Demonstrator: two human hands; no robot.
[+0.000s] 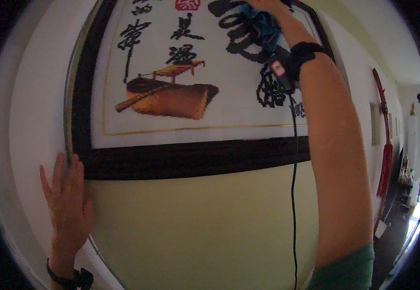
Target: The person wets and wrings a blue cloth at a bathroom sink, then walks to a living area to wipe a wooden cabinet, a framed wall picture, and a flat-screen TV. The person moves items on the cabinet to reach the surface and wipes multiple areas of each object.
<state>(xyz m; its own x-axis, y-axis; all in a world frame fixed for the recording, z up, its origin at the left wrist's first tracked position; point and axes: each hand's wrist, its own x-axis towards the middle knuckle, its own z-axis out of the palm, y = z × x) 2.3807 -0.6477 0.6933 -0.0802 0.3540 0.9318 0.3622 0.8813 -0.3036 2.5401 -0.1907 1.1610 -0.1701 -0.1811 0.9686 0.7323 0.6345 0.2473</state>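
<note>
A large framed picture (pixel 152 127) hangs before me, with black brush-style characters, a red seal and a brown wooden boat with an oar on a white ground. It has a wide dark frame (pixel 195 159). My right hand (pixel 269 6) is raised to the top edge of the view, partly cut off, pressing a bunched blue cloth (pixel 266 32) against the picture. My left hand (pixel 68 199) lies flat by the frame's lower left corner, fingers apart, holding nothing. Its fingertips cover the lower end of the pale edge strip beside the frame.
A black cable (pixel 294 210) hangs from the dark device (pixel 282 70) at my right wrist. Below the frame lies a yellowish wall panel (pixel 195 224). Along the wall to the right hangs a long reddish sword-like object (pixel 383 98) with a red tassel (pixel 385 166). Beyond it are cluttered items (pixel 407 175).
</note>
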